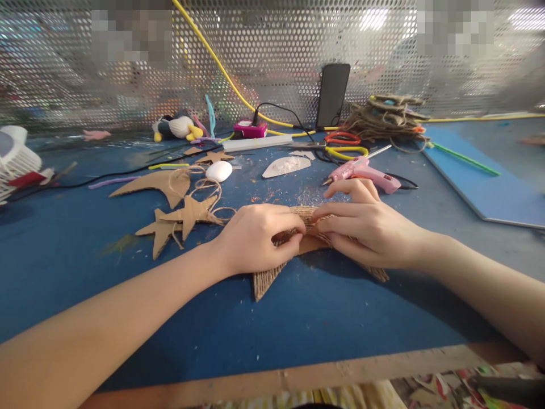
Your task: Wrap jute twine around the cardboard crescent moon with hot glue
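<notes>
The crescent [314,244] is held at the table's near middle, pinched by the left hand [261,236] and gripped narrowly by the right hand [366,227], apparently so that its strands are kept snug. It is arched and ribbed with brown twine; bare card is left showing below. The glue gun [361,171] is laid beyond, seemingly for easy reach.

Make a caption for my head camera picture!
Two hands hold a twine-covered cardboard crescent near a pink glue gun.
</notes>
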{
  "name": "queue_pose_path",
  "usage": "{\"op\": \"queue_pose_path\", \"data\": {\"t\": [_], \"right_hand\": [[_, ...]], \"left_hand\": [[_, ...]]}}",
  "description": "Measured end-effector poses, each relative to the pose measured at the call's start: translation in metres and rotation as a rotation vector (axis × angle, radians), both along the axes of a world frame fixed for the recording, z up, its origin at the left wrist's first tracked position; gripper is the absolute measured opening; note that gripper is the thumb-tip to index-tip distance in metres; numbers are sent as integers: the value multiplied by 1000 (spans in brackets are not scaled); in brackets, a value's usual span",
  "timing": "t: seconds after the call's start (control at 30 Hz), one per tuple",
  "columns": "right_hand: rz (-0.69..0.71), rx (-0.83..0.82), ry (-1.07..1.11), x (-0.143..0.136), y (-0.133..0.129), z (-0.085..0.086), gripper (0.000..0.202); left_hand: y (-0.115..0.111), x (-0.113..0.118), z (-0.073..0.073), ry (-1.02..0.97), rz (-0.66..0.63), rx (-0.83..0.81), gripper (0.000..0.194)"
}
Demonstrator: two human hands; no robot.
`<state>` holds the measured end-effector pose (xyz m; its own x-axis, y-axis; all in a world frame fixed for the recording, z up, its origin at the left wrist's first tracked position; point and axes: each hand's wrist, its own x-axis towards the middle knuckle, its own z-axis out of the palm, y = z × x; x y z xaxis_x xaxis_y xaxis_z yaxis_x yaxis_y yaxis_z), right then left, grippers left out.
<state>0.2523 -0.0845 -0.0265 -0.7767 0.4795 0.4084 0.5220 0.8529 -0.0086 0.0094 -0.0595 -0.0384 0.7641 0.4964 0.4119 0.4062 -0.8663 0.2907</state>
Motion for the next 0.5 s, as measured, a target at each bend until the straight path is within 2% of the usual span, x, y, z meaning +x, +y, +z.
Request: {"op": "queue_pose_path", "data": {"t": [0.5], "right_hand": [[13,18,-37,1,-1,1,22]], "left_hand": [[-1,-2,5,115,-24,269,26]]}}
